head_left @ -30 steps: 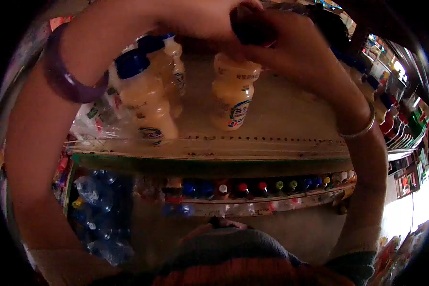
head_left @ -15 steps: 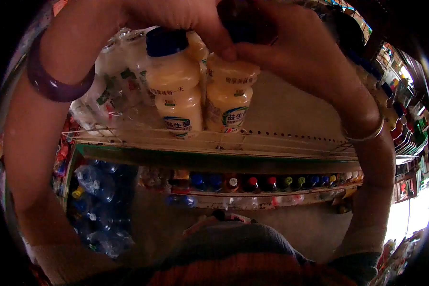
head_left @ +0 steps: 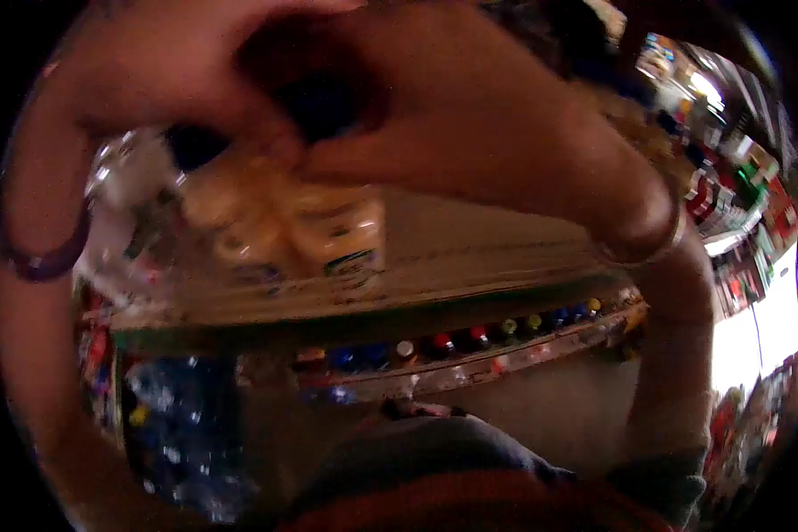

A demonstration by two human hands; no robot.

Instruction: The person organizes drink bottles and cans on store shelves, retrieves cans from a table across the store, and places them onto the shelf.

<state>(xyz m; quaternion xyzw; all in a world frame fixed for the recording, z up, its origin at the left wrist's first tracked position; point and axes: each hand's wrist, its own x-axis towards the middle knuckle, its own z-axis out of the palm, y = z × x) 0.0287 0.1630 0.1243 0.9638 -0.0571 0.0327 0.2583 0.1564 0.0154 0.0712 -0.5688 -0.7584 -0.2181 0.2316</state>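
Two plump bottles of pale yellow yogurt drink stand side by side on a shelf (head_left: 488,257), smeared by motion. The left bottle (head_left: 239,222) has a dark blue cap. At the top of the right bottle (head_left: 341,235), my left hand (head_left: 186,80) and my right hand (head_left: 443,106) meet, fingers curled round its dark blue cap (head_left: 321,105). My left thumb tip touches the right hand just below that cap. The fingertips on the far side are hidden. A purple bangle (head_left: 49,262) circles my left wrist, a thin bracelet (head_left: 652,257) my right.
Clear plastic-wrapped bottles (head_left: 137,204) stand left of the yogurt drinks. Below the shelf edge runs a row of bottles with coloured caps (head_left: 479,335). Large blue-tinted water bottles (head_left: 186,426) fill the lower left. More stocked shelves (head_left: 727,195) line the right.
The view has tilted and blurred; bottles, shelf and hands now sit farther left and lower. Both hands stay round the right bottle's cap.
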